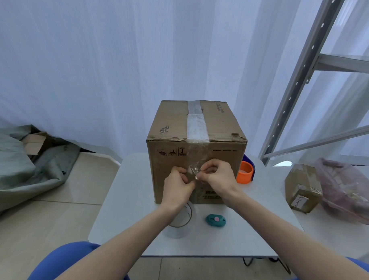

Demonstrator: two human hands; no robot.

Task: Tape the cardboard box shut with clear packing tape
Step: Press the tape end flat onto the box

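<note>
Two hands, left hand and right hand, are pinching the loose tape end against the front of the box, which is standing on the worktop. Risk: the crumpled end is sticking to itself or fingers, leaving wrinkles and weak adhesion.

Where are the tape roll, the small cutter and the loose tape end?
tape roll [183, 229], head view, clear rim below left forearm
cutter [215, 220], head view, teal body
loose tape end [192, 169], head view, crinkled film between the hands

Both hands, left hand and right hand, pinch the clear tape strip against the cardboard box front.
</note>
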